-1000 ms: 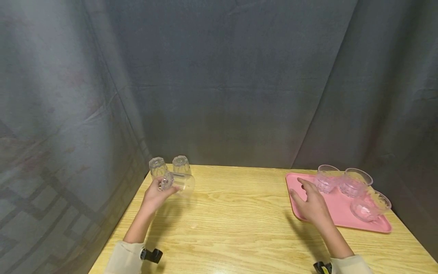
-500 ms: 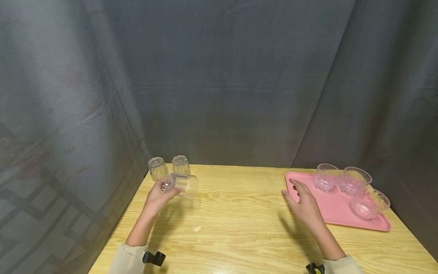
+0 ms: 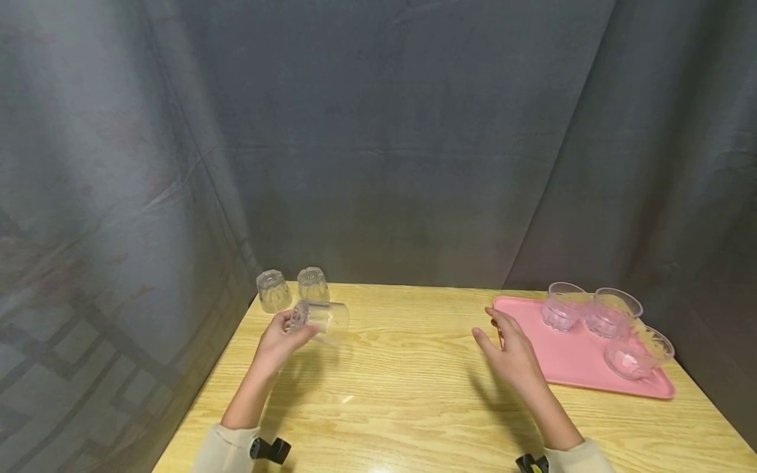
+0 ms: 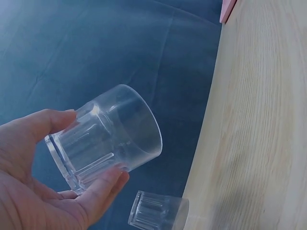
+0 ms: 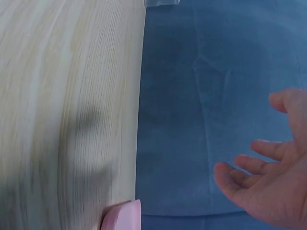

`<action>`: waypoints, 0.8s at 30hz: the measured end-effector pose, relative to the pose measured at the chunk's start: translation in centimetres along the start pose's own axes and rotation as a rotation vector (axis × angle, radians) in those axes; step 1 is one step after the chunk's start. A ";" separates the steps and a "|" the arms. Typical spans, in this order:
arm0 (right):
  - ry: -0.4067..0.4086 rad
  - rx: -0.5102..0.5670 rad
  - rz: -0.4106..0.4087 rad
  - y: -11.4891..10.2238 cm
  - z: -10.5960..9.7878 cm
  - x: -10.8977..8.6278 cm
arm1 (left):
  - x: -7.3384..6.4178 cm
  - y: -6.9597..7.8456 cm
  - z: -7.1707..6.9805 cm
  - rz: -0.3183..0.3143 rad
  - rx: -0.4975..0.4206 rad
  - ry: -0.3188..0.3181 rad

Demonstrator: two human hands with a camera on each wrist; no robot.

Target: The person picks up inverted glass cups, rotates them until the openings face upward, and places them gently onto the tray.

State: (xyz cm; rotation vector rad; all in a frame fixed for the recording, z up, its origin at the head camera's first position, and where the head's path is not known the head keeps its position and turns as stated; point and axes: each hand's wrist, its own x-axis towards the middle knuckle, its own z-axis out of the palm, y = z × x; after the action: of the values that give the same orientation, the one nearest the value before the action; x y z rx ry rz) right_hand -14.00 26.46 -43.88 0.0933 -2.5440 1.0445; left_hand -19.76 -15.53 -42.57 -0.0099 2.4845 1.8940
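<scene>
My left hand (image 3: 282,343) holds a clear drinking glass (image 3: 331,322) tipped on its side above the table, its mouth pointing right. In the left wrist view, the thumb and fingers grip the glass (image 4: 103,141) near its base. Two more glasses stand upside down just behind that hand, a left one (image 3: 274,292) and a right one (image 3: 313,285). My right hand (image 3: 513,355) hovers by the left edge of the pink tray (image 3: 573,364), fingers spread and loosely bent. Nothing is in it, as the right wrist view of the hand (image 5: 273,177) also shows.
On the tray sit three clear glass bowls: a left one (image 3: 560,312), a middle one (image 3: 609,315) and a front right one (image 3: 635,358). Grey curtains (image 3: 378,144) hang behind and beside the wooden table (image 3: 402,407).
The left hand has moved slightly right with the glass, away from the two upturned glasses. My right hand has shifted left, from over the tray to its left edge.
</scene>
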 end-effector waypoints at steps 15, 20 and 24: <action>-0.029 0.027 -0.013 -1.7 1.5 -0.3 | -0.6 0.3 1.2 0.003 -0.134 -0.028; -0.031 0.044 -0.019 -2.5 2.0 -0.1 | -0.7 0.2 1.6 0.011 -0.151 -0.028; -0.033 0.053 -0.030 -3.1 2.4 0.0 | -0.7 0.3 1.9 0.008 -0.169 -0.028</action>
State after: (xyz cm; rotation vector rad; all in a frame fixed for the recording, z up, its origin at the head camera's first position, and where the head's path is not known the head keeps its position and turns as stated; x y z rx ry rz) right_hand -14.15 22.54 -43.38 0.1641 -2.5368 1.1078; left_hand -19.07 -13.60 -42.82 0.0233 2.3032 2.0857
